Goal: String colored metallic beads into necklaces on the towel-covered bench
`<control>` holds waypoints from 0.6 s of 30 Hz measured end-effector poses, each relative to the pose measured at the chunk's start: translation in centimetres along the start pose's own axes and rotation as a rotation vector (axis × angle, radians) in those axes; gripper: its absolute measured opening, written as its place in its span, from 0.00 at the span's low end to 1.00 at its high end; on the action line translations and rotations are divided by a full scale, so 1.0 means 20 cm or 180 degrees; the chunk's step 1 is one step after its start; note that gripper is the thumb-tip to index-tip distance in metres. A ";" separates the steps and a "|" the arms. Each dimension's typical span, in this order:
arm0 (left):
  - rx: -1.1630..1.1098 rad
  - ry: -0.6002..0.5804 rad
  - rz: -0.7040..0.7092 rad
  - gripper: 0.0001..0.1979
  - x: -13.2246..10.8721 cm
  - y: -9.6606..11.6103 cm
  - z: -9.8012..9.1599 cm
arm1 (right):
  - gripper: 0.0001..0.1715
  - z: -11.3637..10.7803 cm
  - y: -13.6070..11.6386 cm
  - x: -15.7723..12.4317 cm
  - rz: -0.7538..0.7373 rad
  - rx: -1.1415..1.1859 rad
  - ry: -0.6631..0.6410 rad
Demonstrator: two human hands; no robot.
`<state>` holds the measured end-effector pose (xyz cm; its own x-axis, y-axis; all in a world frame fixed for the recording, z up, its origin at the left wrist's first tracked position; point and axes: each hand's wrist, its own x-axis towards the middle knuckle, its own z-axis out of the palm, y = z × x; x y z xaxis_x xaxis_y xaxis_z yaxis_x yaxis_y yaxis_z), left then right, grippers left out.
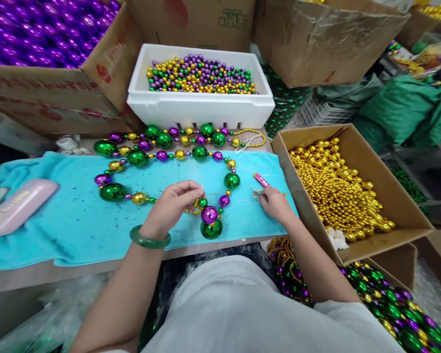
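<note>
Necklace [199,153] lay looped; left hand [173,203], six o'clock, pinched its near end, likely steadying it; right hand [274,202], three o'clock, grip unclear.

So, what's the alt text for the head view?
A person's left hand pinches at a large purple, green and gold bead strand on a blue towel; the right hand holds a small silvery item near a box of gold beads.

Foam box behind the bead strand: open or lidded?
Open: multicoloured beads show through the uncovered top of the white foam box.
</note>
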<state>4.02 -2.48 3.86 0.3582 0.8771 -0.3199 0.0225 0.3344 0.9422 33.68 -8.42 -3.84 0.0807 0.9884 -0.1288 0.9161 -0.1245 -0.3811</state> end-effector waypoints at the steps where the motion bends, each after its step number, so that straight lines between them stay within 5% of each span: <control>1: -0.0045 0.0002 -0.0038 0.14 0.00 0.00 0.01 | 0.09 0.00 0.02 0.01 -0.0092 0.0315 0.0178; 4: -0.0097 0.0019 -0.0043 0.15 0.00 0.00 0.01 | 0.09 -0.01 0.00 -0.01 -0.0160 0.1764 0.0527; 8: 0.0050 -0.0112 0.0171 0.13 -0.01 0.00 0.02 | 0.15 -0.06 -0.18 -0.06 -0.0314 0.3300 0.0163; 14: 0.0224 -0.0277 0.0272 0.12 -0.04 0.03 0.06 | 0.24 -0.14 -0.41 -0.05 -0.0886 0.3586 -0.1025; 18: 0.0302 -0.0301 0.0349 0.12 -0.05 0.03 0.07 | 0.23 -0.14 -0.46 -0.01 -0.0789 0.3647 -0.1346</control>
<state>4.94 -3.67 4.90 0.4495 0.8687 -0.2082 0.0649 0.2006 0.9775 26.24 -7.30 2.30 -0.3727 0.9169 -0.1428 0.0017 -0.1532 -0.9882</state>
